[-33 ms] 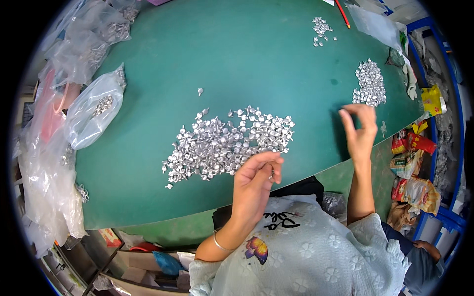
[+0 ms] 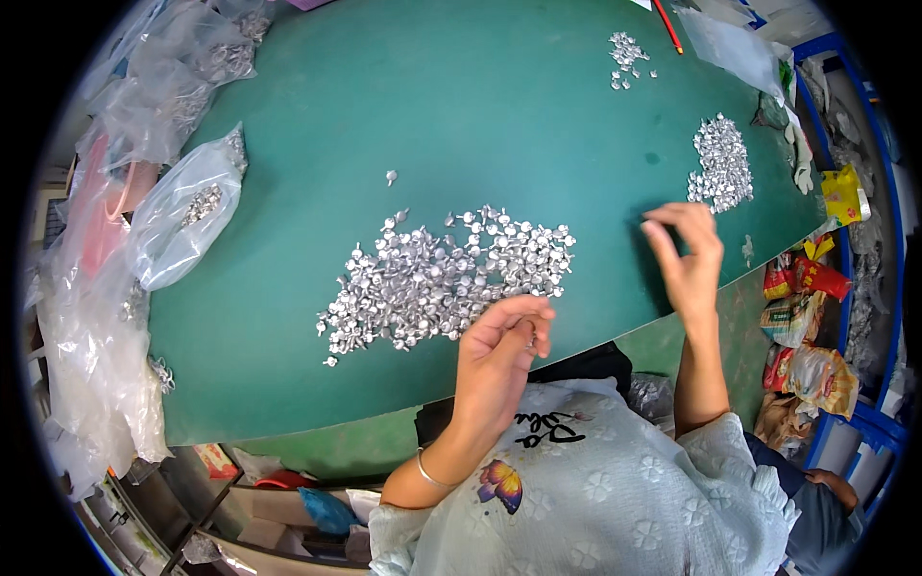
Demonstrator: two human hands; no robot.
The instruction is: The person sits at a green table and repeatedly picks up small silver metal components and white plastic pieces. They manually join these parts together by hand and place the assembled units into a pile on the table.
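A large heap of small silver metal pieces, each with a round head and a short stem, lies on the green table. At the heap's near right edge, my left hand is closed with its fingers curled in; a tiny greyish bit shows at the fingertips, too small to make out. My right hand hovers above the table's right side, thumb and fingers apart, with nothing visible between them. Just beyond it lies a smaller pile of the silver pieces. One single silver piece lies apart, beyond the big heap.
A third small group of silver pieces and a red pencil lie at the far right. Clear plastic bags crowd the left edge, some with metal pieces inside. Blue shelving and colourful packets stand beyond the right edge.
My right hand has shifted a little to the left, away from the right-hand pile. My left hand has stayed almost still.
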